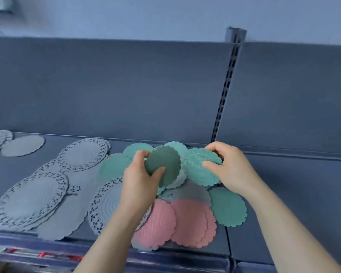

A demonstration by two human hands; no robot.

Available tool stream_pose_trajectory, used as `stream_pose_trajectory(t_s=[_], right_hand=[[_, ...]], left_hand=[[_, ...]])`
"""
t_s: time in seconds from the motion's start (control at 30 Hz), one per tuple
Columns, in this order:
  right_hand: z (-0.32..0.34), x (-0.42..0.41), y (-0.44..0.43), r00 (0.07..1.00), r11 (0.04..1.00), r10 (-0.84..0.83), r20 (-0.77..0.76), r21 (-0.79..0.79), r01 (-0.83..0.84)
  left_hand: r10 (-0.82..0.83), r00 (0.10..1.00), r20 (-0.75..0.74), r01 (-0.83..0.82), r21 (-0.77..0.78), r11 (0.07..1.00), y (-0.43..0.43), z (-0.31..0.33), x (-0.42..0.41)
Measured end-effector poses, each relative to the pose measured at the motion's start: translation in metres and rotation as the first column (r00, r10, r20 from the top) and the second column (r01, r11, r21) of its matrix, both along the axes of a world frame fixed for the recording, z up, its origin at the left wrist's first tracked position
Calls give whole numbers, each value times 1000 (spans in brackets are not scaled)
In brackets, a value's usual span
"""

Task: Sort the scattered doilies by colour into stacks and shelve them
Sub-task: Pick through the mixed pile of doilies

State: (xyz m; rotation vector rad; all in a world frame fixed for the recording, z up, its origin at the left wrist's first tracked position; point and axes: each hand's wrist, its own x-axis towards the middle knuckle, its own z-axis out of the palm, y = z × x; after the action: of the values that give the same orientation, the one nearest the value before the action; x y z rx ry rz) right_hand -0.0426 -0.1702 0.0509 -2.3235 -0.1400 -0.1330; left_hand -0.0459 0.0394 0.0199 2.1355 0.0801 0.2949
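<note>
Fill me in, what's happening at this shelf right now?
A person is sorting doilies on the shelf. The left hand holds a dark green doily, the right hand a lighter green doily. Pink doilies, more green ones and grey lace doilies still lie scattered and overlapping.

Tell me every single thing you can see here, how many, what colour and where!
Green doilies on the shelf: several, teal green, scattered mid-shelf; one lies alone at the right.
Held green doilies: two, a darker one in the left hand, a lighter one in the right.
Pink doilies: a few, pink, overlapping at the front edge.
Lacy doilies: several, grey, large, spread along the left.
Plain grey doilies: a few, far left; exact count unclear.
Shelf: one, dark blue-grey, with a slotted upright post behind.
Left hand: one, grip closed on the darker doily.
Right hand: one, grip closed on the lighter doily.
</note>
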Motion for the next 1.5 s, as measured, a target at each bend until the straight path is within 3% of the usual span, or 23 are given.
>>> stream_pose_trajectory(t_s=[0.2, 0.63, 0.97, 1.13, 1.27, 1.5], right_hand=[[-7, 18, 102, 985, 985, 174, -10, -1, -174], [-4, 51, 392, 912, 910, 410, 30, 56, -411], [-2, 84, 533, 912, 908, 410, 14, 84, -410], [0, 107, 565, 900, 899, 436, 13, 35, -436], [-1, 124, 587, 880, 881, 473, -33, 50, -471], [-8, 137, 626, 828, 829, 557, -67, 109, -548]], left_hand=[[220, 976, 7, -218, -89, 972, 95, -4, -30], [513, 857, 33, -513, -18, 858, 370, -3, -46], [554, 831, -44, -556, -36, 830, 533, 1, -4], [527, 841, -120, -515, 115, 849, 573, -11, 29], [572, 809, -136, -527, 262, 808, 587, -30, 31], [578, 807, -119, -523, 310, 794, 600, -36, 33]])
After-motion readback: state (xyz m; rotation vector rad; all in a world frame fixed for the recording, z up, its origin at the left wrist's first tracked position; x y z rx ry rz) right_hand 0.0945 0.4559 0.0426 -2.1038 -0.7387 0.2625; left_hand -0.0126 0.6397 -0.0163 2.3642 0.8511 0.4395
